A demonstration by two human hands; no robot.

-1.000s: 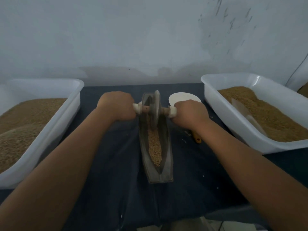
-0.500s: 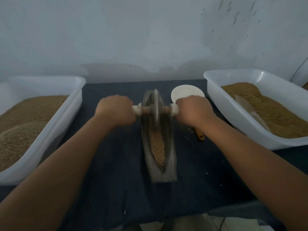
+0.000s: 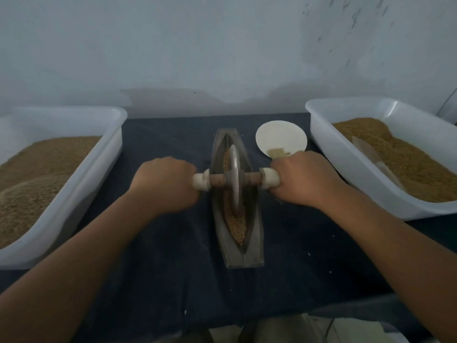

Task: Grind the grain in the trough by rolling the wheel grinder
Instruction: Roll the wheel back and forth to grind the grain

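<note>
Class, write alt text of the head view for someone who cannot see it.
The left hand and right hand grip a wheel grinder in a trough of grain. A left tub and right tub of grain flank it.

A trough (image 3: 223, 233) lay lengthwise at the middle of the table (image 3: 173, 268), its far end toward the wall (image 3: 197, 45). The wheel grinder (image 3: 234, 180) stood in it about midway, axle across. The left hand (image 3: 168, 184) gripped the axle's left end and the right hand (image 3: 304, 180) its right. Grain (image 3: 238, 225) lay in the trough before and behind the wheel. The left tub (image 3: 108, 144) and right tub (image 3: 329, 149) flanked the trough, well apart from it. A round plate (image 3: 279, 138) lay between the trough and the right tub, behind the right hand. What appeared to be a scoop (image 3: 371, 154) lay in the right tub.
</note>
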